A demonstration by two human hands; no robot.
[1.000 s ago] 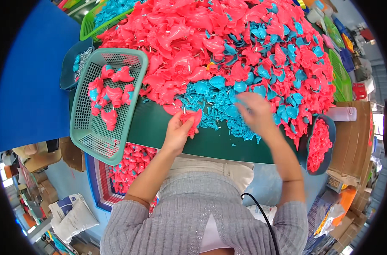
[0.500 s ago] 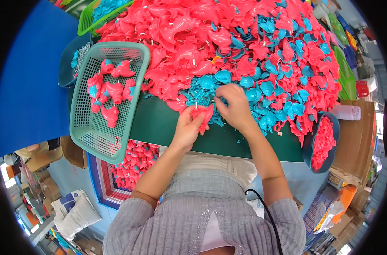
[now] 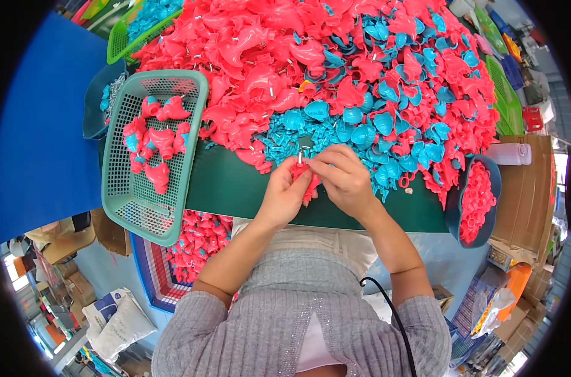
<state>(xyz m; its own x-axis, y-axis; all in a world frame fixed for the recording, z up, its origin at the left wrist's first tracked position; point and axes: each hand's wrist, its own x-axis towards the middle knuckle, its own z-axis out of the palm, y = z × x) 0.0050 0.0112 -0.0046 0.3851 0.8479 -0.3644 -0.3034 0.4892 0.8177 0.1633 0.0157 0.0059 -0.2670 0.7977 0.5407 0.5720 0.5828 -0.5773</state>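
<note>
My left hand (image 3: 284, 193) is closed round a pink plastic shell part (image 3: 303, 181) with a small metal pin standing up from it, over the near edge of the green table. Against the same part my right hand (image 3: 345, 181) presses its pinched fingertips; whatever they hold is too small to make out. Just beyond the hands lies a heap of small blue plastic pieces (image 3: 282, 139). Blue cup-shaped shells (image 3: 364, 135) spread to the right of it. A large mound of pink shells (image 3: 247, 69) fills the table behind.
At the left, a green mesh basket (image 3: 186, 163) holds several pink-and-blue assembled pieces. A dark bowl (image 3: 96, 100) of metal pins stands beyond it. Another bowl (image 3: 491, 210) with small pink parts sits at the right edge. Below the basket, a crate (image 3: 148, 276) contains more assembled pieces.
My right hand has come from the blue heap down and toward my left hand, and its fingers now meet the pink part. The whole view has shifted slightly.
</note>
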